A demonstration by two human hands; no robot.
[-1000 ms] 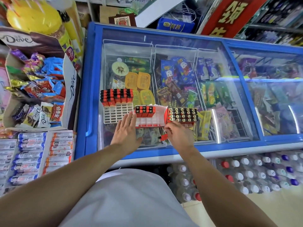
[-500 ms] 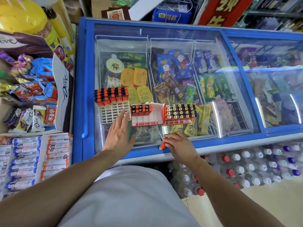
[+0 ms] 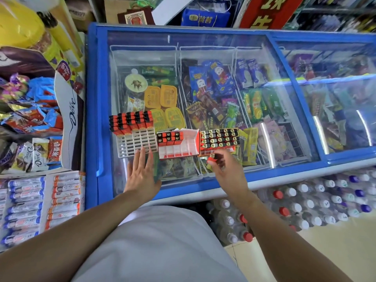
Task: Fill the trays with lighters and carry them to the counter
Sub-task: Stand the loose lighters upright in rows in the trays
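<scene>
Three trays sit mid-frame on the freezer lid (image 3: 203, 41): the white tray (image 3: 135, 144) half filled with lighters, the middle tray (image 3: 183, 147) holding a few, the right tray (image 3: 218, 139) nearly full. Left grip (image 3: 142, 174) rests flat, released; right grip (image 3: 227, 169) pinches a red lighter (image 3: 211, 159).

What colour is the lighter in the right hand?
Red, as far as shows; the right hand pinches the lighter, head view.

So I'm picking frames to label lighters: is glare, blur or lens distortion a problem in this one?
Head view: bright streaks of glare on the freezer lid wash out some packets below; the right hand and the red lighter it pinches are motion-blurred; the left hand and the middle tray are sharp; the wide lens bows the freezer's edges and softens the corners.
</scene>
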